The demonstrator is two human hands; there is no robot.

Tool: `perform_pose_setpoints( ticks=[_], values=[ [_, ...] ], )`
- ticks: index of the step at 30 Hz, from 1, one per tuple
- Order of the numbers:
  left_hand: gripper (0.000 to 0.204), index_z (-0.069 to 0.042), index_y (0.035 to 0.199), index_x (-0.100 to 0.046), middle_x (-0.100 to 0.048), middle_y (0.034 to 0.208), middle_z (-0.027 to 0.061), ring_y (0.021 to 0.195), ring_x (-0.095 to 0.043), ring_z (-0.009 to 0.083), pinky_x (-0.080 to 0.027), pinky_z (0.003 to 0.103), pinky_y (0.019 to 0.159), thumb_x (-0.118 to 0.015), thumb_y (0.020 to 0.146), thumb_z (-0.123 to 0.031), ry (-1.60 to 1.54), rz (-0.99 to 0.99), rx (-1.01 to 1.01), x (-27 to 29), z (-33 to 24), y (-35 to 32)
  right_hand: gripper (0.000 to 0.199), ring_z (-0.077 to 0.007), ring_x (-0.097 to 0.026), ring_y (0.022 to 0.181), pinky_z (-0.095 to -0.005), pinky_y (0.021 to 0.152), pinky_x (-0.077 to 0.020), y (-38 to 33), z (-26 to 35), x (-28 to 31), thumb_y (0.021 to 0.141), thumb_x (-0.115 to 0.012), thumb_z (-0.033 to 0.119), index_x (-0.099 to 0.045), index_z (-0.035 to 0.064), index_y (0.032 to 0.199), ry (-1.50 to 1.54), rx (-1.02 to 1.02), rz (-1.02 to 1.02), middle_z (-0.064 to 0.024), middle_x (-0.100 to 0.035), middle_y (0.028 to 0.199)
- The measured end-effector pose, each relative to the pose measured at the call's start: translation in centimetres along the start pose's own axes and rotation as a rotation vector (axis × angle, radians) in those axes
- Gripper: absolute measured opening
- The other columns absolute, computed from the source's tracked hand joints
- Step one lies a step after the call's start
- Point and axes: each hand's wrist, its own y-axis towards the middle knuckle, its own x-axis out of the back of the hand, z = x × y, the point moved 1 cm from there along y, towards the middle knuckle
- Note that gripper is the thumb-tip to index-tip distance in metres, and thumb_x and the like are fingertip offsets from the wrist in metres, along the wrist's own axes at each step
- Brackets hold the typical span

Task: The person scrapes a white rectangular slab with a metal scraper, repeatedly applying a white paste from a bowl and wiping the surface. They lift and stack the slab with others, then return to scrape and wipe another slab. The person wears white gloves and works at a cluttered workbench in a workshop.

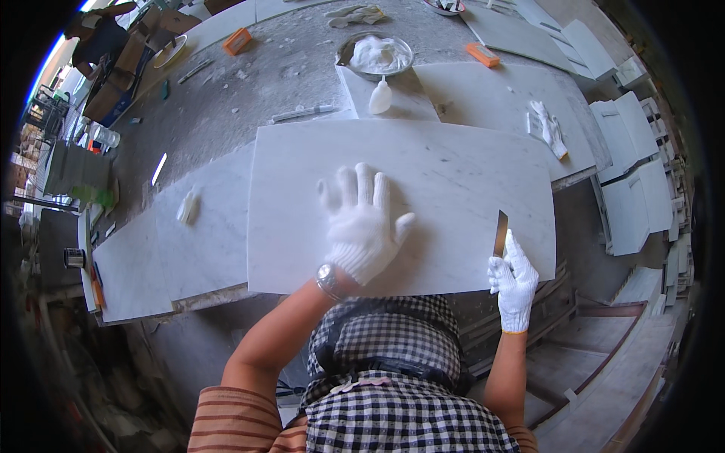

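Note:
A white marble slab (453,174) with faint grey veins lies flat in front of me, its near edge close to my checked apron (411,408). My left hand (362,226), in a white knitted glove, rests on the slab's surface with its fingers spread and nothing held. At the slab's right end, my gloved right hand (515,291) grips a thin, flat metal blade (501,232) with a slanted tip. The blade points away from me over the slab; whether its edge touches the stone I cannot tell.
Beyond the slab stand a bowl (344,54) of white material and a white squeeze bottle (380,98). Spare gloves (551,130) lie right, orange boxes (482,54) farther back. Another slab (143,257) adjoins left; stone pieces (634,196) stack right. A person (102,38) is far left.

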Motion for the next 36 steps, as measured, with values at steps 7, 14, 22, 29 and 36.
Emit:
perform_pose_setpoints(
  ticks=[7,14,22,29,36],
  values=[
    [0.055,-0.002,0.129,-0.053,-0.046,0.139,0.02,0.137,-0.039,0.0413,-0.028,0.068,0.115,-0.073,0.086,-0.03,-0.032,-0.106,-0.053,-0.8,-0.5,0.6,0.059,-0.0019,-0.045,0.059,-0.0203,0.048,-0.0416,0.0,-0.6,0.0,0.094,-0.075,0.004,-0.057,0.0074,0.15,0.031,-0.023,-0.031,0.0057,-0.052,0.073],
    [0.069,0.005,0.14,-0.054,-0.047,0.15,0.0296,0.144,-0.04,0.0478,-0.023,0.067,0.119,-0.058,0.098,-0.049,-0.011,0.024,-0.313,-1.3,0.5,-0.5,0.059,-0.002,-0.044,0.059,-0.0199,0.048,-0.0409,0.1,-0.4,-0.2,0.094,-0.073,0.004,-0.056,0.0074,0.15,0.038,-0.028,-0.044,0.0061,-0.05,0.073],
    [0.077,0.001,0.148,-0.047,-0.043,0.153,0.0264,0.146,-0.037,0.0458,-0.023,0.066,0.12,-0.057,0.098,-0.056,0.042,0.225,-0.376,0.7,0.9,-2.0,0.058,-0.0021,-0.045,0.059,-0.0201,0.048,-0.0415,-0.1,-0.7,-0.1,0.095,-0.074,0.004,-0.056,0.0058,0.15,0.092,-0.02,-0.011,0.0053,-0.054,0.076],
    [0.084,0.0,0.157,-0.035,-0.027,0.167,0.0265,0.156,-0.018,0.0477,-0.013,0.069,0.122,-0.052,0.099,-0.059,0.169,0.301,0.156,4.9,3.1,-1.2,0.059,-0.0032,-0.046,0.061,-0.0213,0.051,-0.0431,-0.2,-0.3,0.1,0.095,-0.076,0.007,-0.055,0.0044,0.15,0.024,0.047,0.029,0.0045,-0.055,0.075],
    [0.09,0.0,0.16,-0.03,-0.022,0.168,0.0288,0.157,-0.014,0.0476,-0.008,0.068,0.124,-0.045,0.101,-0.066,0.167,0.337,-0.093,2.1,0.5,-2.5,0.058,-0.0037,-0.048,0.062,-0.0216,0.051,-0.0453,-0.2,0.0,0.1,0.096,-0.075,0.007,-0.055,0.0051,0.15,0.026,0.036,0.043,0.0037,-0.056,0.076]
  ],
)
